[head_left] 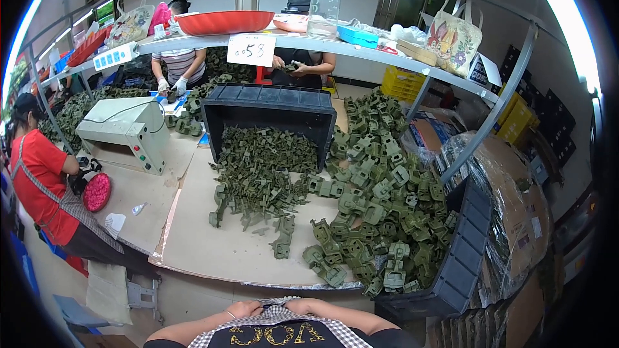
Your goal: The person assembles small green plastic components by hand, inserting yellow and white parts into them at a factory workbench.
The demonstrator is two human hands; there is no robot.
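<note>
At my waist, my left hand (244, 309) is closed on the upper edge of a checked apron (276, 314). Beside it, my right hand (298, 307) grips the same cloth, its fingertips partly hidden in the folds. Both hands stay off the table's near edge. Beyond them, small dark green plastic parts (264, 161) spill from a tipped black crate (271, 95) onto the cardboard-covered table (225, 254). One larger green vehicle-shaped piece (282, 237) lies near the front. To the right rises a heap of similar green vehicle bodies (371, 212).
A black crate (461, 251) leans at the table's right end. Overhead runs a metal shelf (387, 58) with a red basin (225, 22) and a water bottle (324, 0). Left stands a pale green machine (122, 132). A red-shirted person (42, 180) works there; two others work across.
</note>
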